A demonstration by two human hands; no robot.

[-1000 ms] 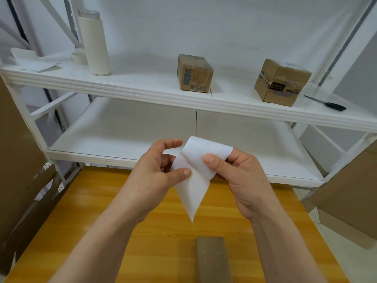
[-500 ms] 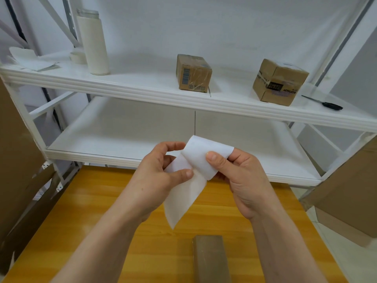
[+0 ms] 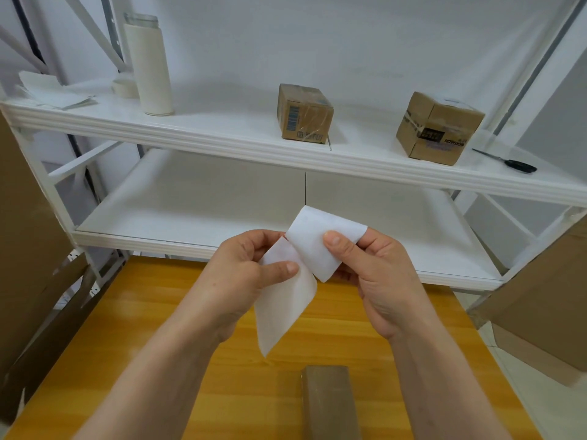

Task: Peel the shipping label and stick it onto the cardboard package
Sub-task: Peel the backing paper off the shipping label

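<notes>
Two sheets are being parted in mid-air above the wooden surface: the left hand pinches one white sheet between thumb and fingers, and it hangs down to a loose point, while the right hand pinches the other piece, which folds up and away. Both grips are closed on paper. The two pieces meet near the left thumb, which suggests the shipping label is partly peeled from its backing; which piece is the label and which the liner cannot be told, since both look plain white. Holding them apart and off the surface probably keeps the sticky face from catching on anything early. The cardboard package lies on the surface just below the hands, close to the person, its long top face bare and ready to take the label. On the upper shelf stand two other cardboard boxes, a white bottle and scissors, well apart from the work
</notes>
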